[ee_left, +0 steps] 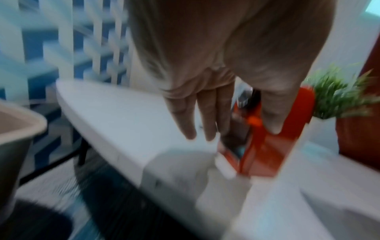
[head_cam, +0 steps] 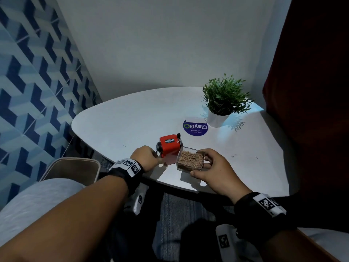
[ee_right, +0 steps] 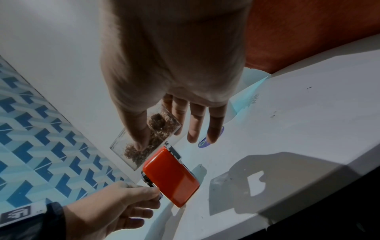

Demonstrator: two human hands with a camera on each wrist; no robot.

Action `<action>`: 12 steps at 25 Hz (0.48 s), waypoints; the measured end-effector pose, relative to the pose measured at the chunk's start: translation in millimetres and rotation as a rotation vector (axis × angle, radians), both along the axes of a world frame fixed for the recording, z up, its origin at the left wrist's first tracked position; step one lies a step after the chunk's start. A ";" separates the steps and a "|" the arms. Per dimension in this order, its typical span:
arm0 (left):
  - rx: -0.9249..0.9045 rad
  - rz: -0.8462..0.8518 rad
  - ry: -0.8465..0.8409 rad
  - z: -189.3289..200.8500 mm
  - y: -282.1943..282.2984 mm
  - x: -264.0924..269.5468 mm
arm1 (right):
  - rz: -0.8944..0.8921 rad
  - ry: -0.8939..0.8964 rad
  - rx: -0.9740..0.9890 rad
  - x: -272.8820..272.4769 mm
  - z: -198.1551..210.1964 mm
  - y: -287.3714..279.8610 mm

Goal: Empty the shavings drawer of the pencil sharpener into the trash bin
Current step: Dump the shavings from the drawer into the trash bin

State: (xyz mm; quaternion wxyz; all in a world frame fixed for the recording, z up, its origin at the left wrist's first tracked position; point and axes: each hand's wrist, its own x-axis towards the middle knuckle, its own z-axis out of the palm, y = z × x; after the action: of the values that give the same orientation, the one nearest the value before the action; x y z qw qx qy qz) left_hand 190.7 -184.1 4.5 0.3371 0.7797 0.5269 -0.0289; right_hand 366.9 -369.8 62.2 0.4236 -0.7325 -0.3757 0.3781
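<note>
A red pencil sharpener stands near the front edge of the white table. My left hand grips its left end, thumb on the red body and fingers on the other side. The clear shavings drawer is out of the sharpener and just to its right, full of brown shavings. My right hand pinches it between thumb and fingers, a little above the table. In the right wrist view the drawer hangs under that hand, above the sharpener. A beige trash bin stands on the floor, left of the table.
A potted green plant and a round blue sticker sit at the back right of the table. A dark red panel closes off the right side. The bin's rim lies below and left of the table edge.
</note>
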 end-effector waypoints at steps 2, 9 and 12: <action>0.067 -0.070 -0.030 30.9 -6.4 -3.2 | 0.021 0.006 0.017 -0.4 7.9 -0.4; -0.149 -0.312 -0.546 128.6 -46.7 -18.6 | 0.073 0.065 0.206 -20.3 59.5 -2.0; -0.079 -0.293 -0.612 154.7 -60.9 -34.4 | 0.124 0.052 0.241 -32.4 77.2 -7.5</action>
State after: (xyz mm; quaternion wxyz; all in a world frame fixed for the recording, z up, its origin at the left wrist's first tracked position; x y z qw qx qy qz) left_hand 156.3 -244.9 159.1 0.5019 0.8059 0.2820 0.1378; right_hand 334.5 -377.3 139.4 0.4936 -0.6418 -0.4519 0.3745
